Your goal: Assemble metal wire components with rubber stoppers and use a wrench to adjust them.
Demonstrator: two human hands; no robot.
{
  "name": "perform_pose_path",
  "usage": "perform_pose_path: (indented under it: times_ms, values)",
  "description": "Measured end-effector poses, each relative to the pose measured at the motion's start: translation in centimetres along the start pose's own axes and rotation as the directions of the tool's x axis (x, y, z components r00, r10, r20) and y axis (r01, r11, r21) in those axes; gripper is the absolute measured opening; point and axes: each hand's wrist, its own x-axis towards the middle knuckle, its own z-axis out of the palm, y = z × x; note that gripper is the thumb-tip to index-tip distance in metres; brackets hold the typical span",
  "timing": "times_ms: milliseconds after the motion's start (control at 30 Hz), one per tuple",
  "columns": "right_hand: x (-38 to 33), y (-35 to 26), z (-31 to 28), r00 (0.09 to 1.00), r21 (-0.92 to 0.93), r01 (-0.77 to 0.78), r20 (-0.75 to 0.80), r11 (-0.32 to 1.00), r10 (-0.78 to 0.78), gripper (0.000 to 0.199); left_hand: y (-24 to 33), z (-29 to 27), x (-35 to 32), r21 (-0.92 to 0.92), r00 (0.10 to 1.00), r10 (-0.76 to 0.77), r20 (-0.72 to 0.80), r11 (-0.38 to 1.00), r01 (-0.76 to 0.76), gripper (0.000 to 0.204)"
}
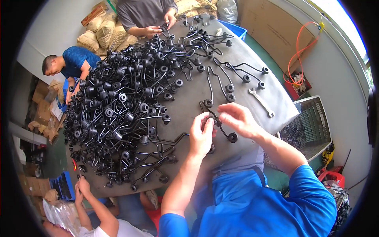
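Observation:
My left hand (201, 135) is closed around a black bent rod with rubber bushings, held above the near edge of the table. One bushing (233, 137) of the held part sticks out to the right, below my right hand (239, 119). My right hand is beside the same part, its thumb and fingers curved and apart, with the fingertips close to the rod's upper bushings. Whether they touch the part I cannot tell. Several similar bent rods (230, 87) lie loose just beyond my hands.
A big heap of black bushed rods (118, 98) covers the left of the grey table (185, 118). A wrench (261, 102) lies at the right. Beside the table stands a grey crate (316, 118). Other people's hands work at the far edge (160, 27) and lower left (82, 187).

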Motion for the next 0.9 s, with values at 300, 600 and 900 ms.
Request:
perform_pose_path:
  times_ms: [300, 600, 900]
  values:
    - [-0.9, 2.7, -4.7, 0.998, 0.225, -0.051, -0.033, 0.973, 0.059, 0.014, -2.5, 5.3, 2.6, 0.287, 0.958, 0.286, 0.02, 0.916, -0.279, 0.03]
    - [-0.1, 3.4, -4.7, 0.996, 0.3, -0.074, 0.074, 0.951, 0.054, 0.015, -1.3, 3.5, 1.5, 0.462, 0.912, 0.405, 0.059, 0.799, -0.385, 0.03]
    - [0.3, 3.2, -4.6, 0.932, 0.386, -0.362, 0.182, 0.849, 0.315, 0.018, -1.7, 3.5, 1.5, 0.485, 0.906, 0.424, -0.007, 0.794, -0.368, 0.029]
